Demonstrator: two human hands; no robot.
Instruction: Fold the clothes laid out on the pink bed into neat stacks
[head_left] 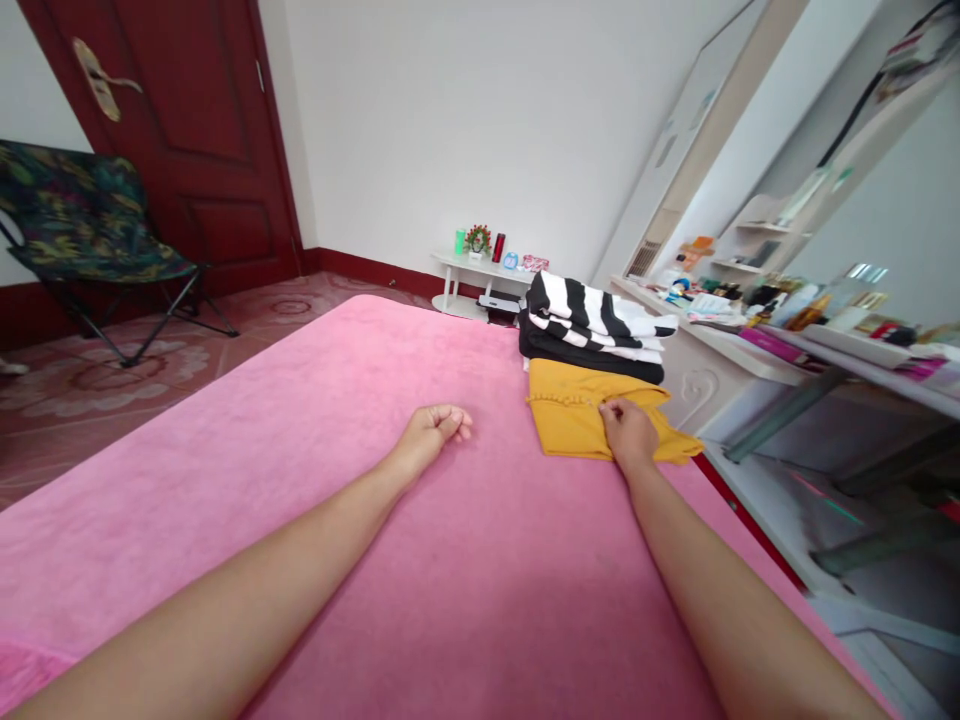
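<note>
A folded yellow top (574, 420) with a row of small buttons lies at the right side of the pink bed cover (480, 560). My right hand (630, 430) rests over it, thumb and fingers pinched together at the button row. Just behind is a stack of folded clothes (592, 315), black-and-white striped on top with black cloth below. Left of the yellow top, my left hand (439, 428) is loosely closed over the pink cover, with nothing seen in it.
A dressing table (697, 370) crowded with bottles runs along the right edge of the bed. Beyond the far edge stands a low white shelf (480, 265) holding a small plant. A patterned folding chair (82, 220) is on the left by a dark red door (172, 110).
</note>
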